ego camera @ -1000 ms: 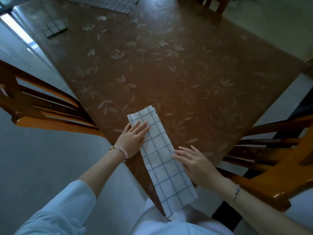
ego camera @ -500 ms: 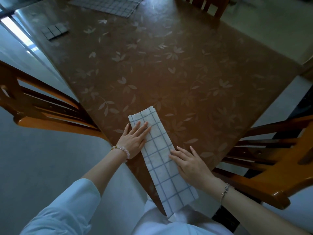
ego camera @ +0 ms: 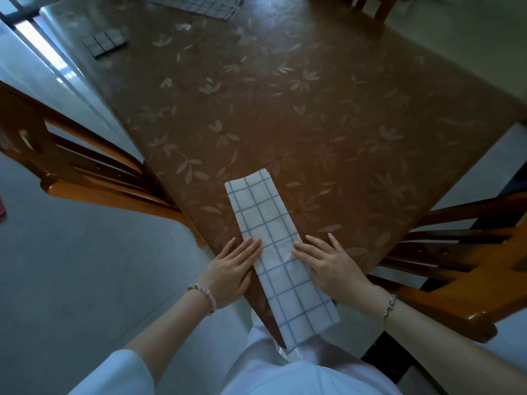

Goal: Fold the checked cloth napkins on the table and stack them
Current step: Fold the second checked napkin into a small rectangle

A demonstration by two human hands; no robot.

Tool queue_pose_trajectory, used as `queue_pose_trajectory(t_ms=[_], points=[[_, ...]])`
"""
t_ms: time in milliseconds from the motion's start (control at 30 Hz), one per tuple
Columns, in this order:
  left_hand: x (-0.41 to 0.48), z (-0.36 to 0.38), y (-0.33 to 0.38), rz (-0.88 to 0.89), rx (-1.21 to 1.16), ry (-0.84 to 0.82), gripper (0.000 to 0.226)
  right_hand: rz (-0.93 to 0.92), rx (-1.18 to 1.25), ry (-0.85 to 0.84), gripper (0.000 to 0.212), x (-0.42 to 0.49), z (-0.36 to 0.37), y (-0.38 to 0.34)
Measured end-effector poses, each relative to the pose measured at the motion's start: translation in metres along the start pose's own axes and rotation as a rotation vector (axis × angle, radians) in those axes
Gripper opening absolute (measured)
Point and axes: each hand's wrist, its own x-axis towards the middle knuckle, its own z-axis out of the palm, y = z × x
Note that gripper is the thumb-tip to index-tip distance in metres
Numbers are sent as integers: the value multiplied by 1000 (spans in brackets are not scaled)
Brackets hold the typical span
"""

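A single head-worn wide-angle view looks steeply down and forward from close above the near corner of the surface [ego camera: 285,104].

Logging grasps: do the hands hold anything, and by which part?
Nothing gripped: left hand and right hand rest flat on long edges of the napkin.

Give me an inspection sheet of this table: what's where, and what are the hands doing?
Surface: brown leaf-patterned table, corner towards the person.
Job's things: checked napkin folded into a long strip, near end overhanging that corner; small folded checked cloth far left; spread checked cloth at the far edge.
Clutter: nothing seen.
Hands: left hand and right hand flat, touching the strip's long edges.
Cables: nothing seen.
Surroundings: left chair, right chair, pale floor.
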Motion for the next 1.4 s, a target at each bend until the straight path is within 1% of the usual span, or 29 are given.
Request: queue_pose_trajectory(t_ms=[67,133,233,333,400,467,600,667,800,900,1000,1067,1200,1233,1300,1367,1400], points=[[3,-5,-2,14,35,-22,59,-60,30,-62,60,-3,-9,5],[3,-8,-4,26,60,-33,59,-173,49,-129,65,-10,-19,8],[1,-6,-6,33,71,-49,62,-344,-1,-194,72,-32,-30,5],[1,-3,-6,29,49,-40,65,-440,-69,-271,85,-56,-23,0],[1,-2,-7,28,38,-34,66,-458,-163,-270,89,-64,-13,-2],[1,-2,-7,29,30,-27,66,-447,-175,-208,80,-66,-3,-2],[2,-2,-7,34,18,-2,66,-447,-40,-98,54,-62,-2,0],[2,-2,-7,35,12,1,67,-424,4,-70,48,-58,-4,2],[2,0,-7,22,-10,2,67,-346,120,22,27,-48,-4,5],[0,2,-9,27,-9,-5,67,-289,208,68,21,-41,-7,7],[0,2,-10,46,22,-14,66,-224,318,85,20,-33,-13,5],[-1,3,-13,51,36,-33,66,-133,431,92,20,-25,-17,2],[1,2,-18,79,47,-59,59,111,771,151,21,-4,-40,-7],[1,2,-18,93,34,-63,56,167,871,172,18,3,-47,-9],[2,-2,-18,102,-21,-59,54,233,1012,201,24,21,-57,-13],[3,-7,-18,71,-144,-30,53,252,1026,213,23,42,-61,-14],[4,-9,-17,30,-270,-11,53,269,1029,214,23,53,-61,-12]])
